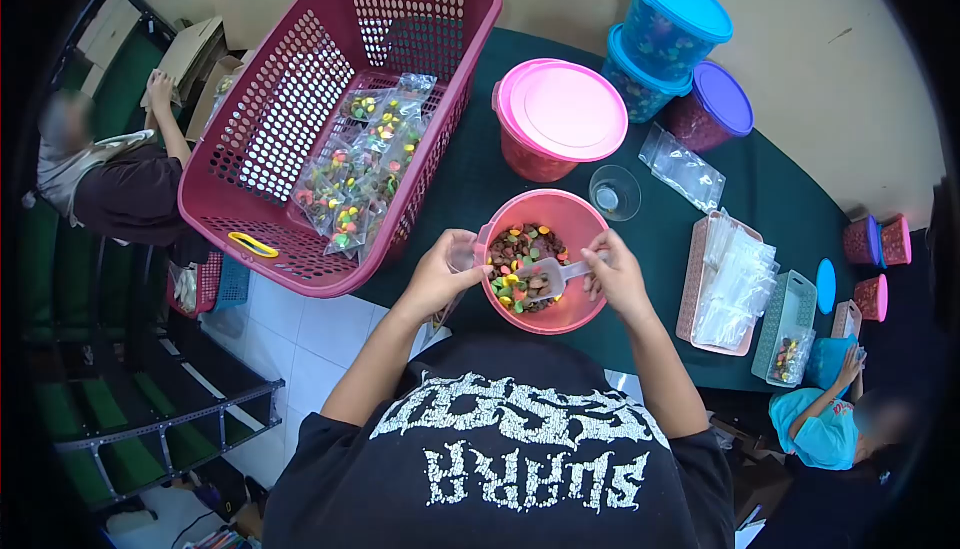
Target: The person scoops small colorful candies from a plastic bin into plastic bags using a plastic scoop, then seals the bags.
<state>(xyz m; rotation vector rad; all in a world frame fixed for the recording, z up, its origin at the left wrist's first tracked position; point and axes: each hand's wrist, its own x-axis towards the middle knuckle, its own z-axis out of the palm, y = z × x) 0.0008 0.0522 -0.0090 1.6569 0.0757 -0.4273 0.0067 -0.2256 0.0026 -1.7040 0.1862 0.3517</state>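
A pink tub [578, 314] stands before me on the table, partly filled with brown, green, yellow and red candies [527, 249]. My right hand [616, 274] is closed on the handle of a clear scoop [545, 282], whose bowl is inside the tub with brown pieces in it. At the tub's left rim, my left hand [436, 277] has its fingers closed around a small clear cup [463, 252]. Another clear cup [615, 194] stands behind the tub on the right.
A maroon basket [330, 279] with filled candy bags [360, 169] stands left. Behind are a pink-lidded tub [562, 114], blue-lidded tubs [670, 29] and clear bags [683, 166]. To the right, a tray [688, 314] holds clear bags. One person [120, 184] is left, another [825, 419] right.
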